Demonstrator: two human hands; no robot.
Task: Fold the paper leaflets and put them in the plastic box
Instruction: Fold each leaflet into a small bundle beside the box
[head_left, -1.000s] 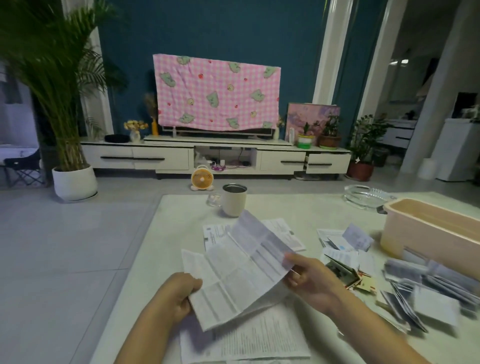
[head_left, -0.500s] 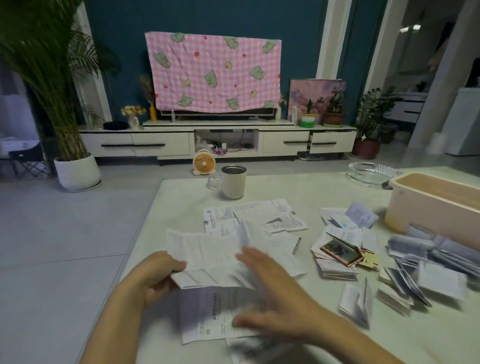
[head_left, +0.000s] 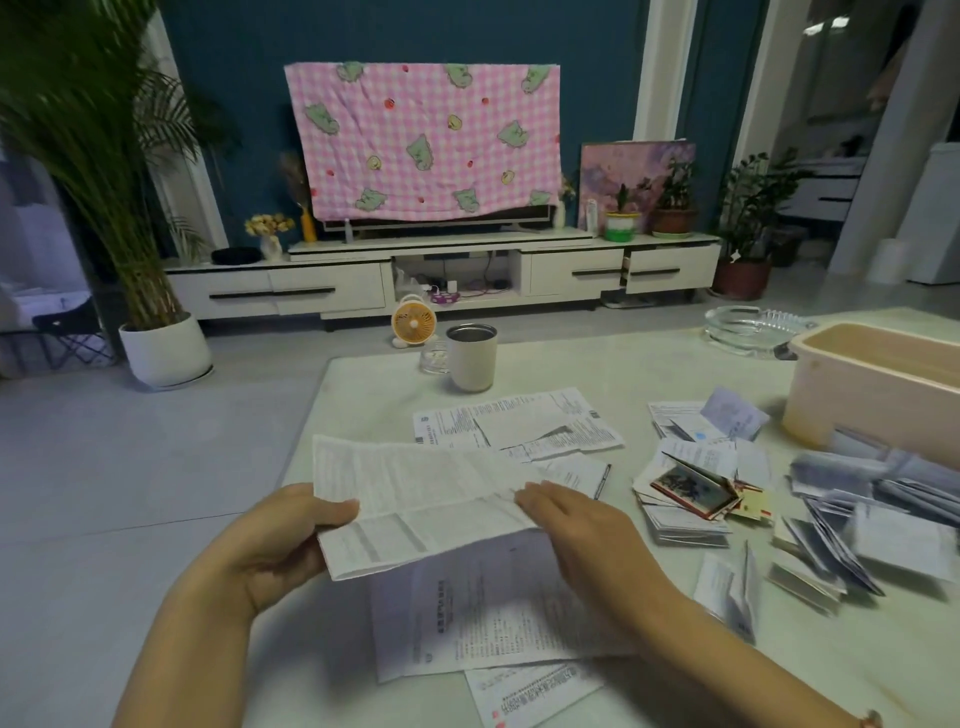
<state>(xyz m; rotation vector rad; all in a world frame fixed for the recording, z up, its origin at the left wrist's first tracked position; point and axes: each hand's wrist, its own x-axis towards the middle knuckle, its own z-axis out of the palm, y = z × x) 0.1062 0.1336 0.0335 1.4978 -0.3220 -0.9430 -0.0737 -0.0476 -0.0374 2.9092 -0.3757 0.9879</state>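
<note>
A white printed leaflet (head_left: 415, 499), folded over lengthwise, hangs just above the pale table (head_left: 623, 364). My left hand (head_left: 280, 540) pinches its left end, thumb on top. My right hand (head_left: 587, 530) lies flat, palm down, against the leaflet's right edge. Under them lie flat unfolded sheets (head_left: 483, 618), and another open sheet (head_left: 519, 421) rests farther back. Folded leaflets (head_left: 691, 493) are heaped at the right, some spilling beside the beige plastic box (head_left: 872, 384) at the table's right edge. What the box holds is hidden.
A white cup (head_left: 471, 356) and a small glass (head_left: 435, 357) stand at the table's far side. A glass ashtray (head_left: 748, 327) sits behind the box. Beyond the table are tiled floor, an orange fan (head_left: 413, 323), a TV cabinet and potted plants.
The leaflet was held up open in both hands; it has since been lowered and folded over. My right hand let go of its edge and now lies flat against it.
</note>
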